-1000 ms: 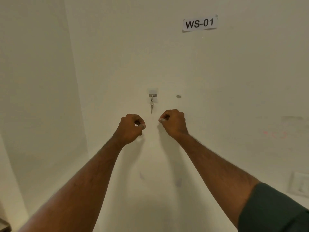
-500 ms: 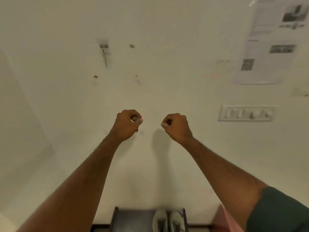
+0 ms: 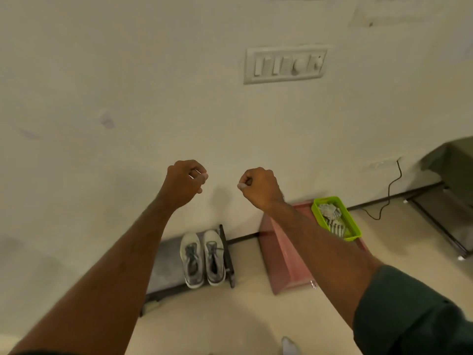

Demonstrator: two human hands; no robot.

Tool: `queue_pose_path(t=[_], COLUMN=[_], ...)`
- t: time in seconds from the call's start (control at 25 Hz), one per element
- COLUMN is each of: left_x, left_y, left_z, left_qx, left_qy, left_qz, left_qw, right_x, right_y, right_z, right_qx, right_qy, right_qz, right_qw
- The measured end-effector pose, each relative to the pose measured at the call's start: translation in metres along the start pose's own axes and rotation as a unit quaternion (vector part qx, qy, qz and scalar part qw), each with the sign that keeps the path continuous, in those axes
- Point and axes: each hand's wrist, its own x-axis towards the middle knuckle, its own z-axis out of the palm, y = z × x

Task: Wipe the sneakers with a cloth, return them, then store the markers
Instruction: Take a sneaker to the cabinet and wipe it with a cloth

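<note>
Left hand: the left hand (image 3: 185, 181) is up in the middle of the frame, in front of the wall. Its fingers are curled into a fist with nothing in it.
Right hand: the right hand (image 3: 258, 187) is just beside it, a gap between them. It is a fist too, and it holds nothing.
Sneakers: two grey and white sneakers (image 3: 202, 257) sit side by side, touching, in the lower middle of the frame. Their toes point at the wall.
Shoe rack: the sneakers stand on the right end of a low dark shoe rack (image 3: 166, 267) by the wall.
How the sneakers will handle: I think they are light, soft on top and stiff at the sole. A good place to hold is the heel, or the open top where the foot goes in. They should not slip or break.
Cloth: a folded striped cloth (image 3: 331, 217) lies in a green tray (image 3: 354, 226) at the right of the frame. It looks soft and floppy, so a pinch at any fold should lift it.
Pink step: the tray sits on a low pink step (image 3: 284, 257), near the shoe rack but not touching it.
Markers: I see none here.
Count: two hands, two sneakers, one tray, one shoe rack. The cloth may be more than one piece; I cannot tell.
Task so far: it looks like nothing has been wiped yet.
</note>
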Motion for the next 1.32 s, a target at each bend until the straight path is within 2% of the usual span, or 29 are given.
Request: queue_pose_path(t=[0.12, 0.36, 0.56, 0.76, 0.92, 1.04, 1.32], left_x=[-0.018, -0.081, -0.120, -0.141, -0.150, -0.155, -0.168], left_y=[-0.016, -0.087, -0.170, -0.265, -0.335, -0.384, -0.468], left_z=[0.057, 0.172, 0.231, 0.282, 0.317, 0.349, 0.422], left_qx=[-0.005, -0.004, -0.011, -0.043, -0.036, -0.039, -0.099], left_qy=[-0.017, -0.031, -0.054, -0.013, 0.015, 0.047, 0.190], left_qz=[-0.055, -0.204, -0.262, -0.316, -0.313, -0.288, -0.247], left_qw=[0.998, 0.979, 0.963, 0.948, 0.949, 0.956, 0.945], right_x=[-0.018, -0.060, -0.089, -0.103, -0.101, -0.097, -0.110], right_y=[0.062, 0.177, 0.257, 0.310, 0.337, 0.366, 0.430], right_z=[0.019, 0.105, 0.188, 0.285, 0.355, 0.403, 0.460], right_qx=[0.016, 0.019, 0.032, 0.030, 0.034, 0.062, 0.161], right_qy=[-0.049, -0.142, -0.177, -0.204, -0.213, -0.191, -0.124], right_qz=[0.023, 0.052, 0.062, 0.071, 0.055, 0.019, -0.062], right_qw=[0.998, 0.988, 0.982, 0.976, 0.975, 0.979, 0.977])
